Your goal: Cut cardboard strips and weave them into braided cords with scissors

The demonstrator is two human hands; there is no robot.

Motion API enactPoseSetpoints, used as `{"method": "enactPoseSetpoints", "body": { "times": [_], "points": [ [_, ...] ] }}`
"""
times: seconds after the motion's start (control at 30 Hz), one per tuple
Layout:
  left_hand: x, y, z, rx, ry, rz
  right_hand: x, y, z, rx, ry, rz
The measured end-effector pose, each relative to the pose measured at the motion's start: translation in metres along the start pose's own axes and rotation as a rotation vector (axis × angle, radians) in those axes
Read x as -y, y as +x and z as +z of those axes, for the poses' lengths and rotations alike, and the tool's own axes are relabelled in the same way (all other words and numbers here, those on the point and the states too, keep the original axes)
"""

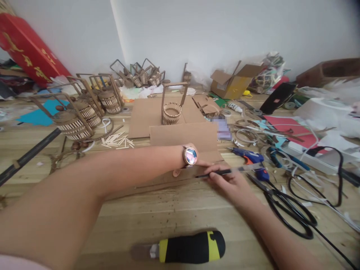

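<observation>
My left hand (194, 165), with a watch on the wrist, lies across a long strip of brown cardboard (157, 182) on the wooden floor and presses it down, fingers stretched flat. My right hand (227, 182) is closed round a dark pencil-like tool (216, 173), whose tip rests on the cardboard beside my left fingers. A larger cardboard sheet (182, 137) lies just beyond the hands.
A small wooden basket with a handle (172, 110) stands on cardboard further back. Several similar baskets (81, 112) sit at the left. A blue glue gun (249, 155), large black scissors (289, 208) and cables lie at the right. A black-and-yellow tool handle (191, 247) lies near me.
</observation>
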State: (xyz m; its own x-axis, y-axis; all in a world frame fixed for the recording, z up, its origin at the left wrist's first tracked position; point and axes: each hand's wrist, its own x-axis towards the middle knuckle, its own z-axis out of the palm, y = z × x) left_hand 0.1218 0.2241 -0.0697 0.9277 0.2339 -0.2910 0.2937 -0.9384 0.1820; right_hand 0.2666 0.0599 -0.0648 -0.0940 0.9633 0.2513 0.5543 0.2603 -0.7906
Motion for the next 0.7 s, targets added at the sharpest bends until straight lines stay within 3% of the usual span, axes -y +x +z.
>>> {"method": "enactPoseSetpoints", "body": {
  "times": [0.13,0.33,0.57,0.7],
  "points": [
    [0.002,-0.001,0.0,0.144,0.097,0.099,0.007,0.001,0.014,0.073,0.014,-0.009],
    [0.003,-0.001,-0.001,0.201,0.174,0.135,0.005,0.003,0.019,0.078,0.011,-0.025],
    [0.003,0.001,0.005,0.149,0.155,0.088,0.005,0.002,0.023,0.089,-0.015,-0.036],
    [0.003,0.005,0.008,0.006,0.082,-0.025,0.005,0.003,0.018,0.083,-0.06,-0.048]
  ]
}}
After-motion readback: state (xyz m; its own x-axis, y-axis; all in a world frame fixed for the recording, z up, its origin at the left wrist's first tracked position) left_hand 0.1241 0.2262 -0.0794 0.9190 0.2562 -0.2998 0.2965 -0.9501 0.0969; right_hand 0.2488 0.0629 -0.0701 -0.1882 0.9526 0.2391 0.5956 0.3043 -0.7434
